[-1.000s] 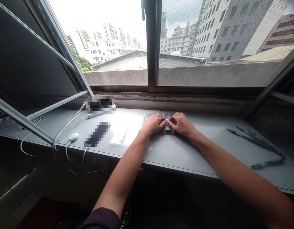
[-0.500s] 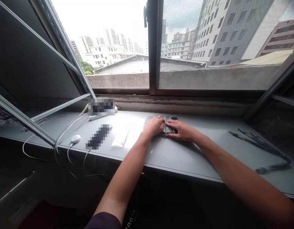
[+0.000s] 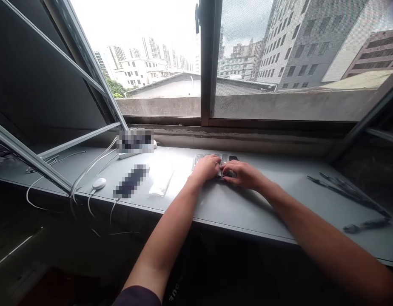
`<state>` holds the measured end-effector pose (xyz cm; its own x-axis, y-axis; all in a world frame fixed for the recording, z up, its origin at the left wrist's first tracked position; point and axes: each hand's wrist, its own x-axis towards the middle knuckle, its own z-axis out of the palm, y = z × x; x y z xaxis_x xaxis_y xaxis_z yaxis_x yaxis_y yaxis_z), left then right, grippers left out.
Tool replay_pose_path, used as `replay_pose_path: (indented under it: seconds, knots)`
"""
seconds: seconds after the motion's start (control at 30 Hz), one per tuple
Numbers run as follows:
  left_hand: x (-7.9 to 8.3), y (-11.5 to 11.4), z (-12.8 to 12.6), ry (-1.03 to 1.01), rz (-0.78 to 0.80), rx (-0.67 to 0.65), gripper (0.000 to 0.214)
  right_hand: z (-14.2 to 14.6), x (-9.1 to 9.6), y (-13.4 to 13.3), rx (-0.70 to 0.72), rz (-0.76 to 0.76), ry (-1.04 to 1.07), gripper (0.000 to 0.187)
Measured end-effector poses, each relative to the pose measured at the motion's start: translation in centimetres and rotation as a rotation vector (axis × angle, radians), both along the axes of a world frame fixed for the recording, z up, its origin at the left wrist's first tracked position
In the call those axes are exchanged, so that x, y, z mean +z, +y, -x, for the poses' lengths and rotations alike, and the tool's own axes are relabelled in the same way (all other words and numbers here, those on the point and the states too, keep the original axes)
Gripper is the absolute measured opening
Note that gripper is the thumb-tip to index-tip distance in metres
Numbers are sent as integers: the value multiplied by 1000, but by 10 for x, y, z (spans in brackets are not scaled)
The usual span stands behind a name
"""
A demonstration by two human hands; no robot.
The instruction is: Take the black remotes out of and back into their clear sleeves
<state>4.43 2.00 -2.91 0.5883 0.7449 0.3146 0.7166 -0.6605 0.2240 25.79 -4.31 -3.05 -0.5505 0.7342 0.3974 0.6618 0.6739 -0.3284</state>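
Note:
On the grey desk a shiny clear plastic packet (image 3: 198, 160) lies flat near the window side, partly covered by both hands. My left hand (image 3: 209, 166) rests on it with curled fingers closed on its middle. From the right, my right hand (image 3: 239, 173) reaches the same packet, thumb and fingers bent together at it beside the left fingertips. What the packet contains is hard to make out. A small black piece (image 3: 234, 158) shows just behind the right fingers.
A white flat packet (image 3: 161, 183) lies left of my arms. Further left are a pixelated dark item (image 3: 132, 181), a white oval device (image 3: 99, 183) on a cable and a white power strip (image 3: 155, 145). Dark rods (image 3: 346, 191) lie at right. Metal shelf frames (image 3: 78, 139) slant at left.
The right hand's fingers have gone from lying fairly flat on the packet to bent and drawn together near the left fingertips. The left hand stays almost in place.

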Motion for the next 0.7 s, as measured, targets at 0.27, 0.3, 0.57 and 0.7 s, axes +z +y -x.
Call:
replay_pose_path:
  seconds: [0.27,0.3,0.57,0.7]
  knots:
    - [-4,1,1,3,-13,-13,41,3,1,-1,37,3,44,12]
    - [-4,0,2,2,-14,-15,40,3,1,-1,35,2,41,12]
    - [-2,0,2,-17,-14,-15,40,1,3,-3,-3,-33,-24,9]
    - [-2,0,2,-17,-19,-18,40,-2,2,0,-43,-20,-28,14]
